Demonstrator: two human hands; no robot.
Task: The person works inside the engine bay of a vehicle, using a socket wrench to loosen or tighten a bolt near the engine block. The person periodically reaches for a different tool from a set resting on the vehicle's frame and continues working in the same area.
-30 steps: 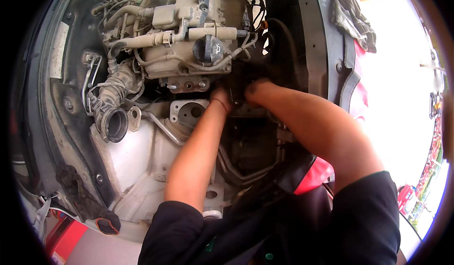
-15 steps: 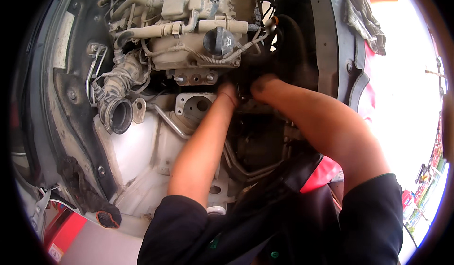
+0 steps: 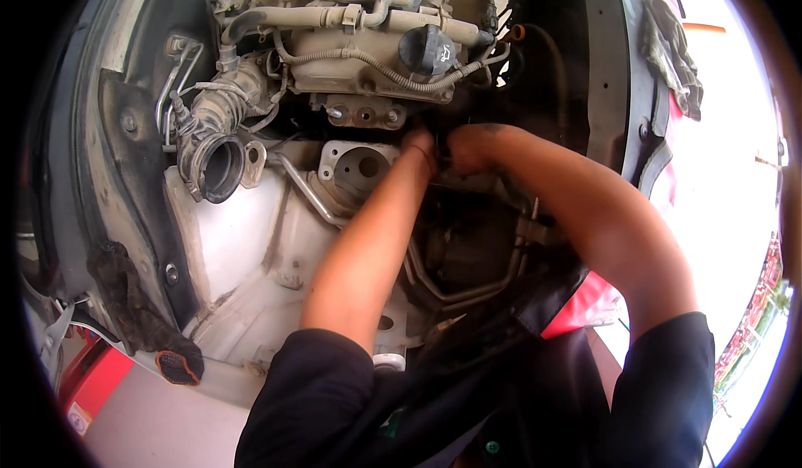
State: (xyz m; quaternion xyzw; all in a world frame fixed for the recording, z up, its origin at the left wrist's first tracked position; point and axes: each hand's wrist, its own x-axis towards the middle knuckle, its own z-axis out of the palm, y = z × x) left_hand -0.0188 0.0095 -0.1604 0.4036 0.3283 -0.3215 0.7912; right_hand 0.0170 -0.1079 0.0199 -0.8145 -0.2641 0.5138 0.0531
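Observation:
Both my arms reach down into an open engine bay, beside the lower edge of the dusty engine (image 3: 359,75). My left hand (image 3: 420,144) is in the dark gap just right of a metal mount bracket (image 3: 365,116); its fingers are hidden. Close by on the right, my right hand (image 3: 474,146) is bent downward with its fingers curled in, and what they hold is lost in shadow. Left of my left wrist lies a pale bracket with a large round hole (image 3: 357,167). A black oil filler cap (image 3: 426,50) sits on the engine above my hands.
An open-ended ribbed intake hose (image 3: 219,167) stands at the left. A bent metal pipe (image 3: 309,191) runs below the bracket. A dark glove (image 3: 142,318) lies on the left edge, a grey cloth (image 3: 672,55) on the right fender. Dark metal panelling (image 3: 610,67) borders the right side.
The view has shifted, so the engine appears lower and farther right. My right hand has turned and now shows more of its curled shape. Both hands stay in the same gap.

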